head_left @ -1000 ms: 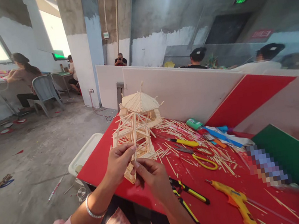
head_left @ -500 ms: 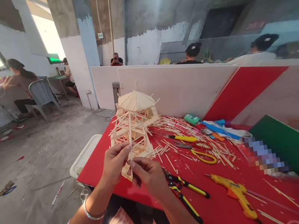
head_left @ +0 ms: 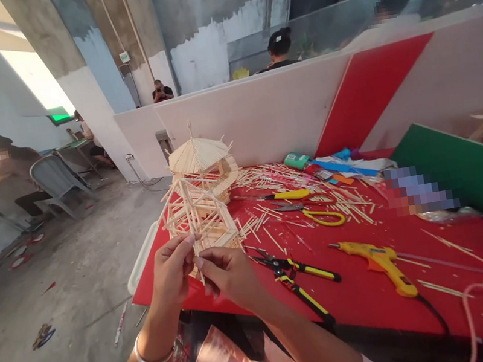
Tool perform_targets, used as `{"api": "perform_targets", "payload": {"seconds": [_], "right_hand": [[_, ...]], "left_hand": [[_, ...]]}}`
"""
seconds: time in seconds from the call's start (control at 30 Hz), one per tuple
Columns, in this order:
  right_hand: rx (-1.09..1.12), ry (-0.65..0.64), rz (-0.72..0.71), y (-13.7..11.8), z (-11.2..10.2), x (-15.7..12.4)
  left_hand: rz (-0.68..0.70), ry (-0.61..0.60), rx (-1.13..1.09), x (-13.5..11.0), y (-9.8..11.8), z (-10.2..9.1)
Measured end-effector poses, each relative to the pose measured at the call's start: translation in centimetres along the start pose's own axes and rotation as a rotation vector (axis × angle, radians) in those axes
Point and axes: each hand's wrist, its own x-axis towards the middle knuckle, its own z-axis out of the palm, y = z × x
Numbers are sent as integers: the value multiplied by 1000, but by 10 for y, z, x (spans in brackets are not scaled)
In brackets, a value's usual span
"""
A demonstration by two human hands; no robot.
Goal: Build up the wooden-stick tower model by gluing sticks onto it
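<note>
My left hand (head_left: 170,273), a silver bangle on its wrist, pinches a thin wooden stick (head_left: 201,274) between thumb and finger. Close beside it, my right hand (head_left: 231,273) is also closed on the lower part of that stick. The stick is upright, and its upper end overlaps the model from this angle, so I cannot tell whether they touch. Just beyond my fingers stands an open pavilion frame (head_left: 213,210) of pale sticks with slanting roof ribs. Behind it rises a stick pavilion (head_left: 198,154) with a covered, pointed roof.
On the red table (head_left: 259,293) lie black-and-yellow pliers (head_left: 302,275), scissors (head_left: 320,215), a yellow-handled tool (head_left: 289,195), a yellow glue gun (head_left: 380,263) and many loose sticks (head_left: 264,178). A green board (head_left: 465,176) leans at right. A white partition (head_left: 240,117) borders the back; several people sit beyond.
The camera view has turned, with the table and partition showing at a different angle. Both hands keep their pinch on the stick in front of the frame.
</note>
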Motion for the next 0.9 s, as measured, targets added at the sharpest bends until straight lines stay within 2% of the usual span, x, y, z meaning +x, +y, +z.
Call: {"api": "perform_targets", "payload": {"seconds": [0.63, 0.77, 0.9], "right_hand": [[-57, -2, -43, 1, 0, -2], [-111, -34, -98, 2, -4, -11], [-349, 23, -201, 3, -25, -39]], "left_hand": [[26, -12, 1, -2, -4, -3], [118, -31, 53, -13, -8, -2], [286, -102, 171, -34, -17, 1]]}}
